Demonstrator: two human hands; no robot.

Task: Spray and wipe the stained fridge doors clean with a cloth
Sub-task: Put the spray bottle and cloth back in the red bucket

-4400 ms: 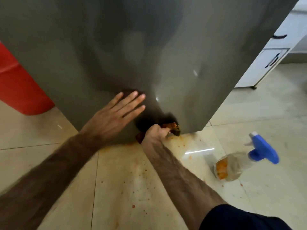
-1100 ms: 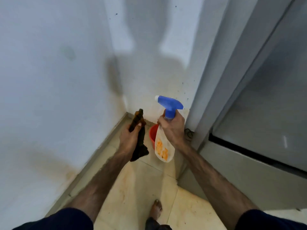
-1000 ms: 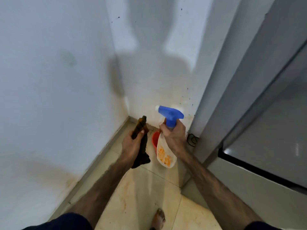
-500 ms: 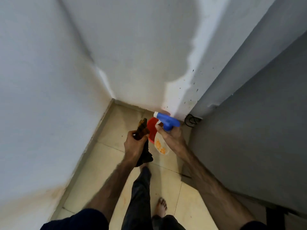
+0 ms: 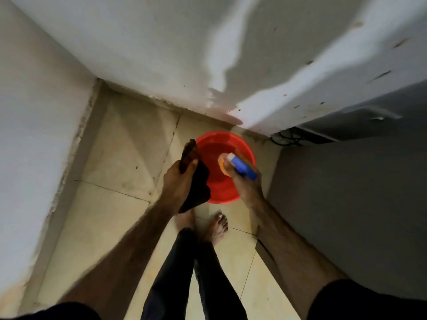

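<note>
Cloth [image 5: 196, 181], dark, hangs from left hand [image 5: 179, 181], fingers curled round it, beside red bucket [image 5: 231, 137] | right hand [image 5: 245, 181] grips spray bottle [image 5: 240, 167] over bucket | forearms reach down, hands apart | fridge side [image 5: 346, 204] at right.

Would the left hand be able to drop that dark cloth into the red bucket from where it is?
Probably yes. The left hand grips the cloth right at the bucket's left rim, and nothing lies between them. The right hand holds the spray bottle over the other side.
</note>
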